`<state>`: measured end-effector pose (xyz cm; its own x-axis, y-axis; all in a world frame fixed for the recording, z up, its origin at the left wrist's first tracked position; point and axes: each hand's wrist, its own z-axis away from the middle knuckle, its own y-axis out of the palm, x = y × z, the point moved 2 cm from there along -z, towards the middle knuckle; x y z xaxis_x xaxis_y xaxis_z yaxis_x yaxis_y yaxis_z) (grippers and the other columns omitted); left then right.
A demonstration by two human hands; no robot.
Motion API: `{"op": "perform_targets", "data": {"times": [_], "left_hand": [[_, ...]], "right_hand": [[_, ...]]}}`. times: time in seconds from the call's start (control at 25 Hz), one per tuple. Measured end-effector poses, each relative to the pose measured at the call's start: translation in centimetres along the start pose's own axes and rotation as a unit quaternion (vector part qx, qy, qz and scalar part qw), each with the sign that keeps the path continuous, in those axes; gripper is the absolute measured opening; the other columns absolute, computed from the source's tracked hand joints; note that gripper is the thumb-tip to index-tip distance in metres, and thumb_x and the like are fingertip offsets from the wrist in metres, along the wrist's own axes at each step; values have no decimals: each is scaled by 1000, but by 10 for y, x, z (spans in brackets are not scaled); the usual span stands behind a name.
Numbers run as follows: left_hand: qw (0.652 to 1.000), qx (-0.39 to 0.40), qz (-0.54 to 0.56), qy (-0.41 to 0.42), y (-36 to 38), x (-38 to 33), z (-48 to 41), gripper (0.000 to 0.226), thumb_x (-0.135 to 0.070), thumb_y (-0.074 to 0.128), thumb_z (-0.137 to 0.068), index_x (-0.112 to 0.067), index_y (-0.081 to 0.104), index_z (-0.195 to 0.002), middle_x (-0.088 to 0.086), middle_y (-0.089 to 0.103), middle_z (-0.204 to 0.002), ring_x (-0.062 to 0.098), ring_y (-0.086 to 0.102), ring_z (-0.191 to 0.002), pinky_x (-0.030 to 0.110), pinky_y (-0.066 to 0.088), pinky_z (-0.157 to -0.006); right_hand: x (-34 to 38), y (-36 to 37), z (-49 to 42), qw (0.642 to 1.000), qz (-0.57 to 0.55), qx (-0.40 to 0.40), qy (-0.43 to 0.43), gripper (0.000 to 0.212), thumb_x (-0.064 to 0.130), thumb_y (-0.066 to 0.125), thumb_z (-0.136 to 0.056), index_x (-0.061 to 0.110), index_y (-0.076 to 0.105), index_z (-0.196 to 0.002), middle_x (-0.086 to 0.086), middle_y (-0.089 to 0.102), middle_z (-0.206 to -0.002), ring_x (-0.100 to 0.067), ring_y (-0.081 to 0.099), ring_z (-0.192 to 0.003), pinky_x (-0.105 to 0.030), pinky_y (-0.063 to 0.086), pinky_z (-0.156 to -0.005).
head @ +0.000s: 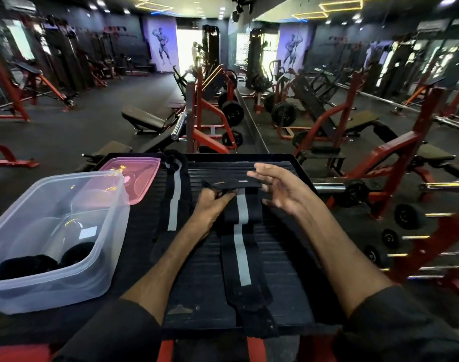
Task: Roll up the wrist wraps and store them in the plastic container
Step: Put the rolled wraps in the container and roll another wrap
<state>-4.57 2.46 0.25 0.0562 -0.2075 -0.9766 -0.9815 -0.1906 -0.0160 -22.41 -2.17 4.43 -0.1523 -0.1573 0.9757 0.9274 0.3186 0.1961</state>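
Wraps (241, 246) two flat, rolls (76, 253) two, container (110, 244) one

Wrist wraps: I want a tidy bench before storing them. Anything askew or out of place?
Nothing damaged or spilled. The centre wrap pinched by the left hand kinks partway and its near end overhangs the platform edge; the left wrap lies unrolled.

Black wrist wraps (240, 231) with grey stripe; pink lid (137, 176)

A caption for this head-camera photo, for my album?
Left hand pinches a striped wrist wrap beside a clear plastic container.
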Motion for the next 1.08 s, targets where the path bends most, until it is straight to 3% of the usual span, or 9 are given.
{"op": "perform_targets", "data": {"times": [0.12,0.2,0.28,0.44,0.56,0.72,0.88,0.96,1.08], "left_hand": [[999,41,5,35,0,-6,1,26,3,66,-91,-19,70,-104,7,72,-112,14,67,-106,32,51,-102],[998,45,-3,39,-3,-5,-1,22,0,67,-91,-20,72,-96,3,73,-101,7,69,-96,31,52,-97],[998,45,-5,32,-6,2,-4,14,-3,69,-91,-14,75,-97,7,75,-101,13,70,-97,36,54,-96],[1000,26,17,-4,-4,8,-3,15,-3,69,-91,-17,73,-94,10,74,-104,22,68,-102,41,52,-99],[998,49,41,-29,-4,7,-1,20,-2,66,-93,-9,70,-112,16,70,-123,23,66,-115,34,50,-104],[984,127,77,-96,-9,7,-1,30,-13,68,-94,-6,67,-123,15,71,-123,26,67,-116,35,52,-101],[990,114,55,-61,-9,7,-3,26,-22,67,-96,-5,68,-116,19,71,-118,29,68,-112,38,54,-99],[995,92,27,-29,-8,6,-5,26,-18,66,-96,-2,68,-117,19,71,-116,27,68,-109,36,53,-98],[997,80,-12,-22,-9,3,-7,20,-22,67,-96,-11,72,-111,2,72,-103,15,66,-101,28,53,-92]], "right_hand": [[-3,12,-4,989,138,32,-43,22,23,73,-89,15,71,-109,0,76,-104,-12,70,-97,-35,50,-85],[-14,15,-7,979,191,51,-55,43,42,71,-88,6,69,-111,-7,76,-113,-22,70,-108,-43,51,-98],[-24,11,-10,976,209,56,-42,56,55,69,-83,7,68,-112,-10,74,-119,-31,67,-117,-51,48,-105],[-25,3,-12,972,216,70,-53,30,36,70,-92,13,72,-111,4,76,-114,-19,68,-110,-40,48,-99],[-25,0,-14,968,206,52,-130,18,22,73,-92,9,74,-104,-3,78,-109,-14,69,-97,-28,51,-87],[-35,-1,-19,922,286,6,-260,18,21,76,-88,10,75,-103,2,75,-98,0,66,-88,-23,51,-80],[-40,-2,-20,897,316,-18,-308,22,8,80,-84,2,73,-103,5,72,-98,6,65,-87,-12,46,-76],[-41,-2,-20,898,310,-15,-312,22,8,82,-81,6,73,-101,5,72,-97,1,67,-86,-17,50,-75],[-40,-1,-22,918,273,0,-287,25,15,86,-75,23,73,-95,4,73,-96,-40,67,-87,-46,53,-74]]}}
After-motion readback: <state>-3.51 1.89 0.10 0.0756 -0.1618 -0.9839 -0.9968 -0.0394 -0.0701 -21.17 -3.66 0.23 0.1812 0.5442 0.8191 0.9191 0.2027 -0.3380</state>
